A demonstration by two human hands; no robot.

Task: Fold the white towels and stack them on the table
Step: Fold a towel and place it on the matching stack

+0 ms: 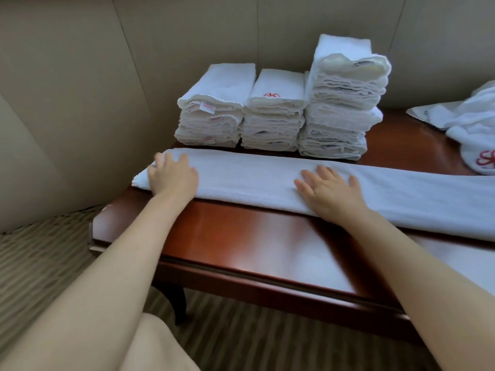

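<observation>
Soft, even light — glare streaks the table [241, 231], wide-angle edges bend.

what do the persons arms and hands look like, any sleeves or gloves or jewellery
Both arms are bare as far up as the view shows, with no sleeves in sight. The left hand and right hand wear no gloves, and no rings, watch or bracelet show on the fingers or wrists. No markings are visible. The nails look short and unpainted, though the picture is soft.

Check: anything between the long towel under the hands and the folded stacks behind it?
Nothing visible. Both hands, left and right, lie flat on the long towel. The three stacks stand directly behind it, with only bare table nearby; loose towels sit far right.
</observation>
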